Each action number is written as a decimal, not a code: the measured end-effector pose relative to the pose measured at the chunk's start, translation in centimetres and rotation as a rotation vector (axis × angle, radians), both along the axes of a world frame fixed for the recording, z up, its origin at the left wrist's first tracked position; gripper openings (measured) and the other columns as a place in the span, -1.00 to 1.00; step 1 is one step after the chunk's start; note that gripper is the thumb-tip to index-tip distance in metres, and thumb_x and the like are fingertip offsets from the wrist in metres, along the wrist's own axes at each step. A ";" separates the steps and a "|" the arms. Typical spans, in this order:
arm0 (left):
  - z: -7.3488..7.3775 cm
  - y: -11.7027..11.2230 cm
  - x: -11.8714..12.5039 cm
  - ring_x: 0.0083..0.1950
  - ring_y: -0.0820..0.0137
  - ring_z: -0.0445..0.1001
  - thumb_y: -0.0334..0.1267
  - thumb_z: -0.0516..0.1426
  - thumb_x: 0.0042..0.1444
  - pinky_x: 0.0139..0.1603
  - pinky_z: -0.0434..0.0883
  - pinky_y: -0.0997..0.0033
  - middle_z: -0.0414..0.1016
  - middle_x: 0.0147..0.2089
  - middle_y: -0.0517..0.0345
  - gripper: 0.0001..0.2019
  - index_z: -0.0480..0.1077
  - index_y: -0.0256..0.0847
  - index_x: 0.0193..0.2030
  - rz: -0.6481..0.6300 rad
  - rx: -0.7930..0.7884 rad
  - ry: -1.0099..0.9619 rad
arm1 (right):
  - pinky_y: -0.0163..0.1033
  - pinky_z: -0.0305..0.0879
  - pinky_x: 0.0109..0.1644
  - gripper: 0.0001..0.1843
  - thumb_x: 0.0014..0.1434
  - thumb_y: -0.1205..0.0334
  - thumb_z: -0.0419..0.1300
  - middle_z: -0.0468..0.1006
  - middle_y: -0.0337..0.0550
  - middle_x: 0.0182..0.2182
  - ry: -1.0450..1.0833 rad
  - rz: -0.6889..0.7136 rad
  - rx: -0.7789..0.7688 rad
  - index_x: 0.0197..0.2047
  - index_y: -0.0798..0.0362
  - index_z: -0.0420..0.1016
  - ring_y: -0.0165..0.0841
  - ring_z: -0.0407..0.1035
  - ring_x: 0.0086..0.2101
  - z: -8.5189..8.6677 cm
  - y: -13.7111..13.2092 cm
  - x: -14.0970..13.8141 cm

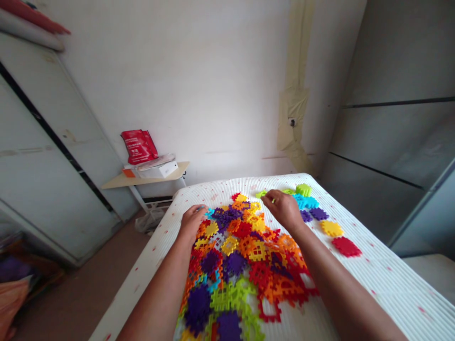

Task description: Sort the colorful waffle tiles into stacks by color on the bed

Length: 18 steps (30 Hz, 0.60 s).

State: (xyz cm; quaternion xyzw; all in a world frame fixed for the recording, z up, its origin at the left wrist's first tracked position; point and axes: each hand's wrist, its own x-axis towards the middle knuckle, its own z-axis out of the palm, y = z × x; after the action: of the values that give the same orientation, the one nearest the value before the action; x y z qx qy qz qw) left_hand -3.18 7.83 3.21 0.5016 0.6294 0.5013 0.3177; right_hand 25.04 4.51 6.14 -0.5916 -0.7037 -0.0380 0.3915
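A white ribbed mattress is spread beneath the left hand and right hand; a small desk bearing a red bag is seen beyond the left. A heap of interlocking plastic tiles is touched by both curled hands, with loose tiles right of the right. Any grip is hidden by the fingers.

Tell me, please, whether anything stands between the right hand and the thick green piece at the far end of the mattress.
Only a flat lime piece lies between the right hand and the thick green piece, low on the mattress; the cyan pieces sit just off that line, nearer the person.
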 end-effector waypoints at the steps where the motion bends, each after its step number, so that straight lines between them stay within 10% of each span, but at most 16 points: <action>1: 0.1 -0.7 0.3 -0.39 0.36 0.48 0.06 0.15 -0.17 -0.39 0.34 0.43 0.52 -0.38 0.09 -0.58 0.46 -0.24 -0.28 -0.009 -0.007 -0.037 | -0.35 0.03 -0.41 -0.72 0.18 0.11 0.05 0.52 -0.18 -0.47 0.000 0.034 -0.014 -0.44 0.05 0.46 -0.42 0.33 -0.49 -0.1 -0.1 -0.3; 10: -2.5 -6.5 2.9 -0.52 0.49 0.38 0.05 0.25 -0.25 -0.54 0.24 0.52 0.52 -0.39 0.07 -0.54 0.52 -0.31 -0.30 0.028 -0.027 -0.447 | -0.33 0.23 -0.19 -0.79 0.15 0.19 0.14 0.53 -0.14 -0.23 0.002 0.435 -0.092 -0.15 0.03 0.45 -0.38 0.40 -0.25 -1.6 -2.2 -5.8; 18: -4.8 -8.1 4.4 -0.49 0.45 0.38 0.06 0.19 -0.14 -0.53 0.24 0.49 0.53 -0.43 0.07 -0.54 0.55 -0.30 -0.23 0.064 0.074 -0.411 | -0.15 0.29 -0.15 -0.55 0.07 -0.03 0.19 0.44 0.01 -0.19 -0.125 0.343 -0.105 -0.07 0.12 0.37 -0.20 0.33 -0.18 -3.5 -4.4 -9.4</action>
State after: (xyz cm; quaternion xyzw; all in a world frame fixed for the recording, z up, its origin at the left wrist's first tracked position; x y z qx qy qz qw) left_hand 1.19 -0.24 -1.59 0.3799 0.5480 0.6257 0.4047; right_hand 15.65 0.07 2.65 -0.4793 -0.8181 0.0294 0.3166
